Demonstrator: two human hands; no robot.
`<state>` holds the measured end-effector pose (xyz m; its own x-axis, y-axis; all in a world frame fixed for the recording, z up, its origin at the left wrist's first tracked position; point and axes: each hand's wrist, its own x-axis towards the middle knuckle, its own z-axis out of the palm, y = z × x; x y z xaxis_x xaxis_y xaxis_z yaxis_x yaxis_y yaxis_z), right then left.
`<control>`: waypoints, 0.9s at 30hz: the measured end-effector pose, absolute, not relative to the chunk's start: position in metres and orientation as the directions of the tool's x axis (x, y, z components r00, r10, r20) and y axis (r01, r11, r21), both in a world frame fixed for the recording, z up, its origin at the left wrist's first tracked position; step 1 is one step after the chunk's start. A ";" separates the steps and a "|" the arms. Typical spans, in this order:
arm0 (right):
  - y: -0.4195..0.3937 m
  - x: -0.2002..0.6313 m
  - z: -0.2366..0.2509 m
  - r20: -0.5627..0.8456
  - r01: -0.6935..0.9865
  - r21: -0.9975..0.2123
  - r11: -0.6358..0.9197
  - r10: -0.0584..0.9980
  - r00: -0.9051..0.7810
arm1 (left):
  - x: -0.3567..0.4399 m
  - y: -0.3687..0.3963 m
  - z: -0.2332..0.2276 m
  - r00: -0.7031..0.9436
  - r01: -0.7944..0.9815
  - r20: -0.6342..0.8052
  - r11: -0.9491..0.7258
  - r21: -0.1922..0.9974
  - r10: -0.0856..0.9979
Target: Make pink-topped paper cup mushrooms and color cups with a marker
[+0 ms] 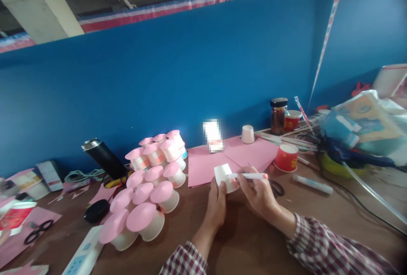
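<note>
My left hand (218,201) is closed around a white paper cup (223,173) that lies tilted, its pale side facing up. In my right hand (259,192) is a white marker (252,176) with an orange-red end, its tip against or very near the cup's side. Dark scissors (277,187) lie partly hidden behind my right hand. Pink paper sheets (203,162) lie just beyond the cup. To the left stand several paper cups topped with pink paper cones (143,215), grouped in rows.
At the right are a red paper cup (286,158), a capped marker (313,184), a glass jar (279,116) and a glue gun (349,154) with its cable. A black thermos (103,158), a power strip (83,251) and scissors (38,231) lie left. A blue partition (190,67) stands behind.
</note>
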<state>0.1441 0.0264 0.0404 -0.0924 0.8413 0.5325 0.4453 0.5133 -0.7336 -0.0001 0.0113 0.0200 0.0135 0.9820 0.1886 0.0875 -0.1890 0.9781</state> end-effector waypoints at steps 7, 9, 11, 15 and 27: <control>0.026 0.143 0.040 0.579 0.463 -0.698 0.546 0.811 -0.085 | -0.001 0.012 0.020 0.006 0.098 0.192 -0.192 0.976 0.981; 0.025 0.143 0.041 0.583 0.449 -0.709 0.544 0.810 -0.059 | -0.001 0.011 0.021 0.009 0.097 0.201 -0.201 0.975 0.980; 0.024 0.142 0.041 0.584 0.426 -0.720 0.548 0.810 -0.054 | 0.000 0.012 0.020 0.010 0.095 0.200 -0.200 0.975 0.980; 0.023 0.140 0.040 0.576 0.402 -0.726 0.557 0.813 -0.085 | 0.000 0.012 0.019 0.016 0.097 0.184 -0.185 0.978 0.983; 0.025 0.141 0.037 0.561 0.420 -0.726 0.545 0.822 -0.097 | 0.000 0.010 0.023 0.023 0.117 0.190 -0.191 0.975 0.982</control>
<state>0.1405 0.0248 0.0365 -0.0975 0.8220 0.5611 0.4201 0.5451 -0.7255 0.0001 0.0102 0.0230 0.0227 0.9816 0.1898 0.1166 -0.1912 0.9746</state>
